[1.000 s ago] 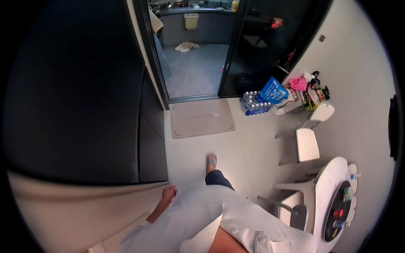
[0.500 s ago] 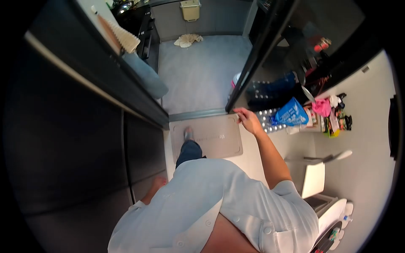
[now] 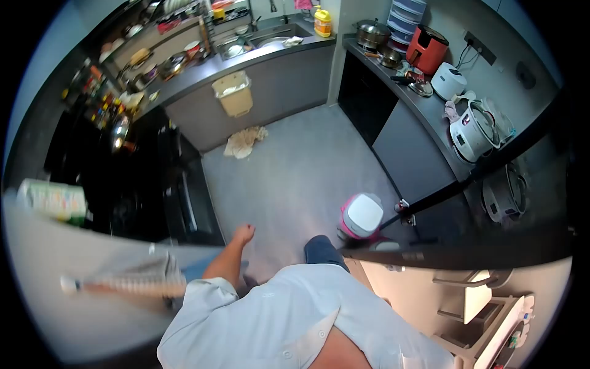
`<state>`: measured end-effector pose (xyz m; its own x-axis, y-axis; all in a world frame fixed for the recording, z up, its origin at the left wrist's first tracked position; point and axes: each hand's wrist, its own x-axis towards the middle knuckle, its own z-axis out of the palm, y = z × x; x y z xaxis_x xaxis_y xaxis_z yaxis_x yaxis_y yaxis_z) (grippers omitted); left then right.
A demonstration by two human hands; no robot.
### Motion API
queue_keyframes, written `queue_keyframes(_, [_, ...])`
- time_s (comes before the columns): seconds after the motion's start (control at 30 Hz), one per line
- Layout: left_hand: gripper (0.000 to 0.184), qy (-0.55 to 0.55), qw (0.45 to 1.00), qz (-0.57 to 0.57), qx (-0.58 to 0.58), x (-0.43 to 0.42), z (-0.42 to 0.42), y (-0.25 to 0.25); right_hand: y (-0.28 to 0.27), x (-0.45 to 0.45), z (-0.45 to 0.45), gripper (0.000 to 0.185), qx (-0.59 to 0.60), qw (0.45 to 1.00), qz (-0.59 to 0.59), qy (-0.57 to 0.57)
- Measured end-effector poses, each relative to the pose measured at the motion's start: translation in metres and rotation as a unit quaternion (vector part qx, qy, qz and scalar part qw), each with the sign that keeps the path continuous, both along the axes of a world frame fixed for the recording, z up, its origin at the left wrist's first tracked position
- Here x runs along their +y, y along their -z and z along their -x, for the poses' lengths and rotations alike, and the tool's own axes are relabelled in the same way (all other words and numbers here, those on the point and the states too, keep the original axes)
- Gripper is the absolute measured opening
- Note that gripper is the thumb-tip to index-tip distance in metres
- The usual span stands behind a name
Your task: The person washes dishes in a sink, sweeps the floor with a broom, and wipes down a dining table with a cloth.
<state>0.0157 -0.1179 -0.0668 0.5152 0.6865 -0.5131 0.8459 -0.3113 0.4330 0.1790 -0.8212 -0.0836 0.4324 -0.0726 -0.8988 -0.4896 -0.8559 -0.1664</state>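
My left hand [image 3: 244, 234] hangs low over the grey kitchen floor [image 3: 289, 166], in front of my shirt. Its fingers look curled in, but whether anything is inside them is too small to tell. Nearest to it on the left is the black oven front [image 3: 190, 200]. To its right a pink and white bin [image 3: 362, 215] stands on the floor beside the dark door edge. A crumpled cloth [image 3: 244, 142] lies on the floor farther ahead. My right hand is hidden, with only the shirt showing on that side.
A beige hanging bin [image 3: 233, 95] is fixed to the far cabinets below the sink [image 3: 270, 40]. On the right counter stand a red air fryer [image 3: 427, 50], a white cooker [image 3: 473, 132] and a steel pot [image 3: 372, 34]. A white chair [image 3: 476, 295] is behind the glass door.
I have moved from the room with the mat through the doorway into the kitchen. My right hand, earlier near the door edge, has gone out of view. My left hand has swung forward.
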Motion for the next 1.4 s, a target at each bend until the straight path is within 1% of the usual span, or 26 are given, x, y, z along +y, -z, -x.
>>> queue_keyframes(0.13, [0.042,0.010,0.992,-0.023,-0.121,0.136,-0.189,-0.052,0.002,0.079,-0.024,0.027,0.048,0.994,0.017,0.095])
queue_keyframes(0.23, [0.048,0.042,0.990,-0.046,-0.124,0.185,-0.294,-0.079,-0.001,0.167,-0.080,0.027,0.006,0.990,-0.035,0.134])
queue_keyframes(0.3, [0.055,0.111,0.980,-0.140,-0.085,0.224,-0.357,-0.088,-0.009,0.219,-0.115,0.027,-0.037,0.984,-0.071,0.159])
queue_keyframes(0.43, [0.059,0.136,0.955,-0.214,-0.157,0.338,-0.536,-0.149,-0.040,0.310,-0.165,0.028,-0.090,0.970,-0.109,0.199])
queue_keyframes(0.57, [0.054,0.168,0.891,-0.341,-0.246,0.459,-0.734,-0.200,-0.044,0.392,-0.143,0.028,-0.084,0.958,-0.055,0.269])
queue_keyframes(0.6, [0.052,0.145,0.920,-0.293,-0.217,0.484,-0.776,-0.209,-0.045,0.412,-0.113,0.028,-0.062,0.954,-0.016,0.294])
queue_keyframes(0.67, [0.075,0.151,0.898,-0.252,-0.329,0.575,-0.877,-0.131,-0.066,0.453,-0.047,0.028,0.016,0.936,0.065,0.346])
queue_keyframes(0.7, [0.088,0.219,0.783,-0.471,-0.342,0.637,-0.917,-0.080,-0.079,0.472,-0.014,0.028,0.068,0.927,0.094,0.356])
queue_keyframes(0.73, [0.090,0.267,0.732,-0.546,-0.307,0.663,-0.946,-0.066,-0.094,0.496,0.015,0.028,0.129,0.917,0.114,0.359])
queue_keyframes(0.77, [0.090,0.315,0.738,-0.506,-0.315,0.687,-0.966,-0.057,-0.107,0.516,0.041,0.029,0.194,0.905,0.121,0.358])
queue_keyframes(0.8, [0.088,0.326,0.767,-0.502,-0.230,0.695,-0.980,-0.047,-0.120,0.541,0.065,0.029,0.254,0.887,0.125,0.364])
queue_keyframes(0.83, [0.085,0.388,0.662,-0.614,-0.182,0.724,-0.997,-0.012,-0.132,0.565,0.078,0.029,0.302,0.869,0.123,0.372])
queue_keyframes(0.9, [0.067,0.358,0.734,-0.573,-0.077,0.689,-0.988,-0.038,-0.136,0.585,0.088,0.029,0.331,0.863,0.108,0.366])
queue_keyframes(0.93, [0.050,0.443,0.643,-0.564,-0.270,0.708,-0.990,-0.037,-0.135,0.585,0.081,0.026,0.293,0.872,0.123,0.372])
queue_keyframes(0.97, [0.038,0.397,0.705,-0.554,-0.192,0.677,-0.974,-0.055,-0.128,0.598,0.079,0.022,0.224,0.951,0.115,0.180])
queue_keyframes(1.0, [0.038,0.393,0.747,-0.520,-0.133,0.636,-0.953,-0.083,-0.127,0.604,0.075,0.019,0.037,0.989,0.134,0.051])
queue_keyframes(1.03, [0.031,0.415,0.645,-0.599,-0.230,0.605,-0.932,-0.087,-0.132,0.611,0.065,0.021,-0.145,0.963,0.204,-0.102])
queue_keyframes(1.1, [0.040,0.517,0.585,-0.505,-0.369,0.552,-0.894,-0.060,-0.124,0.617,0.023,0.032,-0.115,0.950,0.105,0.271])
queue_keyframes(1.13, [0.043,0.591,0.609,-0.377,-0.371,0.514,-0.866,-0.044,-0.165,0.628,-0.034,0.035,-0.085,0.873,0.035,0.478])
queue_keyframes(1.17, [0.041,0.507,0.817,0.043,-0.270,0.414,-0.799,-0.102,-0.144,0.626,-0.034,0.037,-0.154,0.881,0.024,0.447])
queue_keyframes(1.2, [0.037,0.668,0.718,-0.049,-0.191,0.335,-0.731,-0.151,-0.166,0.629,-0.050,0.036,-0.224,0.899,0.045,0.373])
queue_keyframes(1.23, [0.037,0.686,0.710,-0.001,-0.159,0.283,-0.680,-0.136,-0.146,0.625,-0.045,0.038,-0.272,0.885,0.011,0.377])
queue_keyframes(1.3, [0.037,0.711,0.692,0.093,-0.085,0.180,-0.578,-0.106,-0.182,0.603,-0.040,0.054,-0.266,0.859,-0.062,0.433])
queue_keyframes(1.33, [0.038,0.765,0.628,0.139,-0.044,0.123,-0.525,-0.116,-0.186,0.587,-0.024,0.064,-0.299,0.846,-0.072,0.436])
queue_keyframes(1.37, [0.041,0.710,0.616,0.339,0.032,0.063,-0.468,-0.119,-0.177,0.577,-0.005,0.072,-0.382,0.814,-0.066,0.434])
queue_keyframes(1.4, [0.044,0.767,0.546,0.334,0.046,0.006,-0.417,-0.123,-0.167,0.553,0.023,0.081,-0.459,0.782,-0.050,0.419])
